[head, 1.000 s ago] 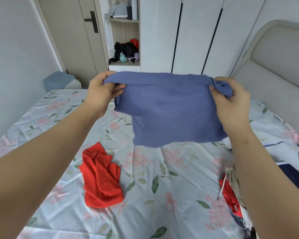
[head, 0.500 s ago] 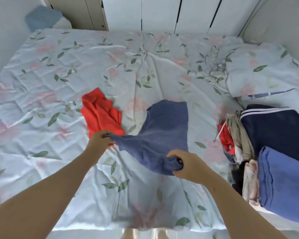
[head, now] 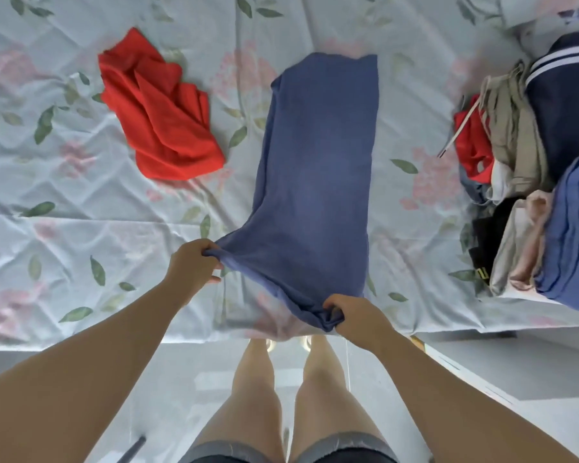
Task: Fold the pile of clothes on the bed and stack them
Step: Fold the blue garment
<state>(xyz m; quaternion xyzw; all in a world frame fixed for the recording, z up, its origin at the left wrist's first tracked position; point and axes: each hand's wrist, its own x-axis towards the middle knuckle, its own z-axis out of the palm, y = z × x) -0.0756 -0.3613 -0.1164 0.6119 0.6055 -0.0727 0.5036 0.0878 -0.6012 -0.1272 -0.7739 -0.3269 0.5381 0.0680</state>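
A blue garment (head: pixel 318 168) lies lengthwise on the flowered bed (head: pixel 64 228), its near end held just above the sheet. The left hand (head: pixel 194 262) pinches the near left corner in curled fingers. The right hand (head: pixel 358 315) grips the bunched near right corner at the bed's edge. One red garment (head: pixel 161 111) lies crumpled to the left. One pile (head: pixel 515 135) of clothes sits at the right.

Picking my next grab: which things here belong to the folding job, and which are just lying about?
Job:
- blue garment, pinched by left hand and right hand
- red garment
- clothes pile, on the right
- bed

Lying about:
- dark bar on the floor
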